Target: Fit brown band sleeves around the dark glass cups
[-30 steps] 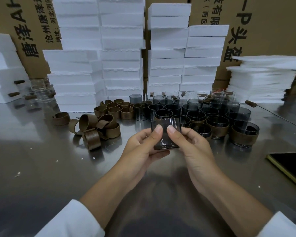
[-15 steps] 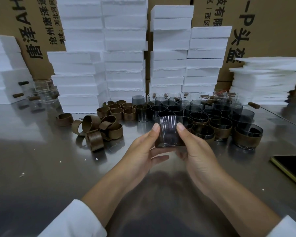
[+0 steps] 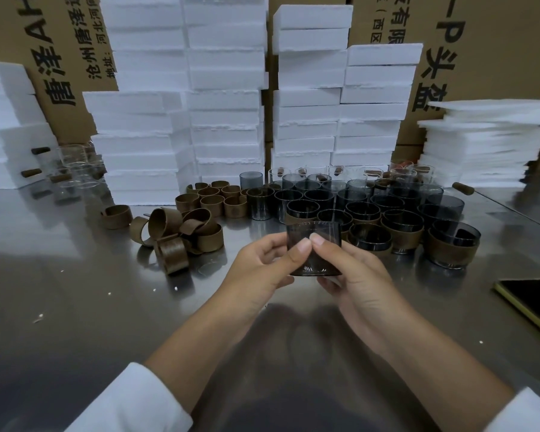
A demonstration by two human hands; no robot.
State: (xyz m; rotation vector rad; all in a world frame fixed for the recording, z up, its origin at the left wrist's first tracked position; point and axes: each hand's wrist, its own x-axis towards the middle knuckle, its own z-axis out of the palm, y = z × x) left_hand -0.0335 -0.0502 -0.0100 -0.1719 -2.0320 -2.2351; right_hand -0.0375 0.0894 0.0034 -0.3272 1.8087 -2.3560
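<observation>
A plain dark glass cup point(image 3: 321, 260) is held upright above the middle of the counter point(image 3: 75, 307), clear of its steel surface. The left hand point(image 3: 259, 272) grips the cup's left side and the right hand point(image 3: 359, 285) grips its right side and base. The fingers point(image 3: 272, 243) of both hands are clamped on the cup, with the 2 thumbs pressed side by side against the near wall of the glass.

Just behind the cup, toward the far edge, stands a dense cluster of dark glass cups point(image 3: 359, 194). The cups in its nearest rows wear brown bands, among them a banded cup point(image 3: 402, 236) and, at the right end, a second banded cup point(image 3: 452, 251).

Left of the cluster, upright brown band sleeves point(image 3: 212, 202) stand in short rows. Nearer the left edge, a loose pile of band sleeves point(image 3: 184, 235) lies tangled, with a single band point(image 3: 116, 216) apart on its left.

Clear glass cups point(image 3: 75, 163) sit near the far left corner. Stacks of white foam blocks point(image 3: 225, 98) line the far edge in front of printed cardboard boxes point(image 3: 493, 42), and a stack of thin foam sheets point(image 3: 487, 141) stands at the far right corner. A dark phone point(image 3: 533, 299) lies flat at the right edge. White cuffs point(image 3: 131, 403) cover both forearms at the near edge.
</observation>
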